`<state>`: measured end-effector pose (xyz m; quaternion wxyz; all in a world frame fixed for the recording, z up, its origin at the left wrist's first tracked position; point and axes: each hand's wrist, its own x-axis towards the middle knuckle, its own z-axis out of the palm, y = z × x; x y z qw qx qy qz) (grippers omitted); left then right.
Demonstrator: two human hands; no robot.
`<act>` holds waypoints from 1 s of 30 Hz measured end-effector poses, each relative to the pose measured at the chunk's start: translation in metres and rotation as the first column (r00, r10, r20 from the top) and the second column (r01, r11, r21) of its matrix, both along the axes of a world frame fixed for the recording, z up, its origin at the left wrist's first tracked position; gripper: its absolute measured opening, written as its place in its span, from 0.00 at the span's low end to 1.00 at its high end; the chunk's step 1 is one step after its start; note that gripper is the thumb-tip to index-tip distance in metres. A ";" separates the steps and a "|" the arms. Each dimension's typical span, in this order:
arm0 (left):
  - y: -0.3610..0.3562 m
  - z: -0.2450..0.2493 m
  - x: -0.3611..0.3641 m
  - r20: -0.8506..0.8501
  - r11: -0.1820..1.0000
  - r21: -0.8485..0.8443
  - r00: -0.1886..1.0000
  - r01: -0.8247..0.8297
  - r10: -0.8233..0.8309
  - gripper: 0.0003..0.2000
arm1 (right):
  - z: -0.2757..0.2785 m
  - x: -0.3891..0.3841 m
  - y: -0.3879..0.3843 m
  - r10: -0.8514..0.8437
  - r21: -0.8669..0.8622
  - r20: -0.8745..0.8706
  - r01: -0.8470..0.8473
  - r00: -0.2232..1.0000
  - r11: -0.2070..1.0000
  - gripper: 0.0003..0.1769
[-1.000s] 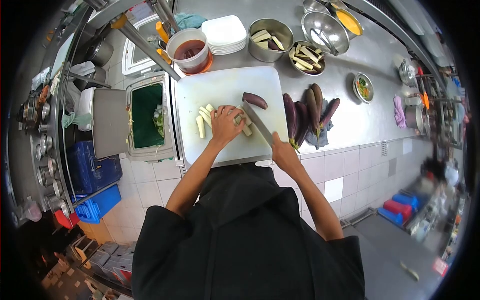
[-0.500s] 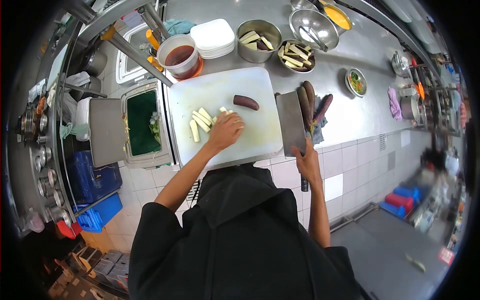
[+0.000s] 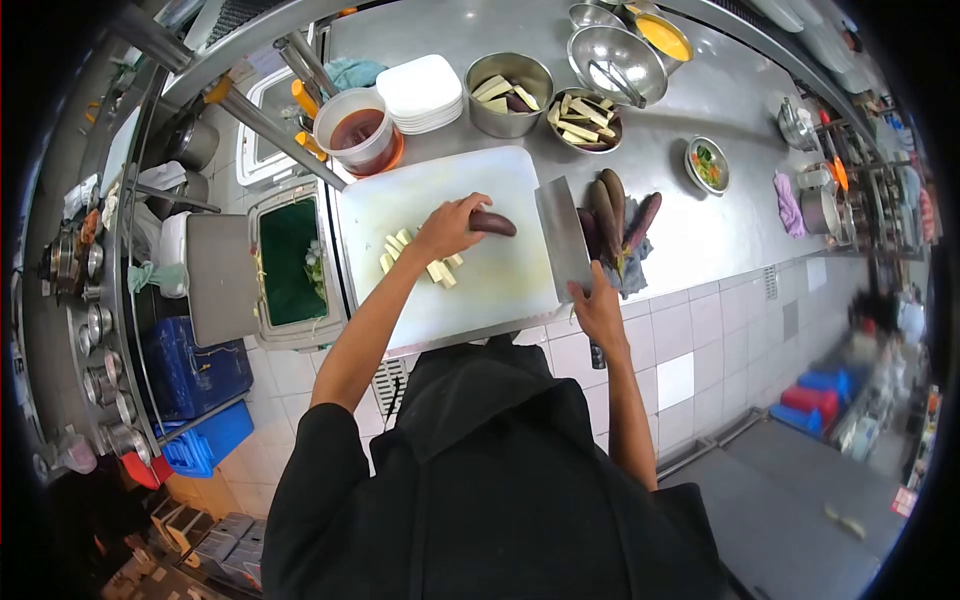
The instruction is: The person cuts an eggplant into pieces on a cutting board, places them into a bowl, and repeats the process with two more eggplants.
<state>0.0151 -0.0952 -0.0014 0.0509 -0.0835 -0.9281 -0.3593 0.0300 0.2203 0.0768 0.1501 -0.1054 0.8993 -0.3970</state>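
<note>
My left hand (image 3: 452, 228) is over the white cutting board (image 3: 500, 280), its fingers closed on the left end of a purple eggplant piece (image 3: 496, 224). Pale cut eggplant sticks (image 3: 441, 273) lie on the board just below that hand, some hidden under the wrist. My right hand (image 3: 601, 312) grips a cleaver (image 3: 565, 240) near the base of its broad blade. The blade lies along the board's right edge, and the dark handle sticks out below my palm. Several whole eggplants (image 3: 613, 205) rest on a grey cloth (image 3: 634, 277) right of the blade.
Behind the board stand a steel pot (image 3: 505, 125) and a bowl (image 3: 583, 147) holding cut eggplant. A tub of reddish liquid (image 3: 357, 135) and stacked white trays (image 3: 420, 90) sit at the back left. A green-lined bin (image 3: 290, 270) is left of the board.
My left hand has moved up and right from the cut sticks to the purple eggplant piece. The sticks are more bunched together. The cleaver has shifted slightly left in my right hand.
</note>
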 end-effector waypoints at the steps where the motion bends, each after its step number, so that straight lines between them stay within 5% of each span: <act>1: -0.002 0.016 0.005 0.182 0.994 0.104 0.982 0.030 -0.048 0.23 | -0.001 0.002 -0.002 -0.036 0.062 0.089 0.031 0.995 0.998 0.17; 2: -0.004 0.027 0.009 0.356 0.977 0.210 0.928 0.040 -0.114 0.23 | -0.005 0.003 -0.004 -0.042 0.055 0.096 0.037 0.994 0.998 0.17; 4: -0.008 -0.005 0.015 0.387 0.965 0.254 0.908 0.064 -0.162 0.26 | -0.019 0.006 -0.005 0.023 0.019 0.045 -0.024 0.999 1.000 0.19; 6: -0.003 -0.016 0.022 0.467 0.937 0.312 0.884 -0.155 -0.010 0.27 | -0.030 0.012 -0.014 0.049 0.001 -0.038 -0.049 0.998 0.999 0.18; 8: 0.008 -0.011 0.026 0.474 0.941 0.283 0.880 -0.185 0.030 0.26 | -0.035 0.014 -0.024 0.075 -0.014 -0.128 -0.078 0.989 0.997 0.17; 10: 0.018 -0.009 0.036 0.124 0.941 0.259 0.974 -0.219 0.192 0.22 | -0.028 0.022 -0.034 0.133 0.019 -0.092 -0.132 0.987 0.991 0.17; 14: 0.025 0.005 0.046 0.154 0.938 0.226 0.961 -0.261 0.230 0.19 | -0.015 0.029 -0.051 0.163 0.061 0.015 -0.163 0.987 0.985 0.17; 30: 0.022 0.003 0.046 0.060 0.952 0.205 0.973 -0.229 0.222 0.15 | 0.009 0.052 -0.067 0.274 0.182 -0.005 -0.268 0.962 0.946 0.12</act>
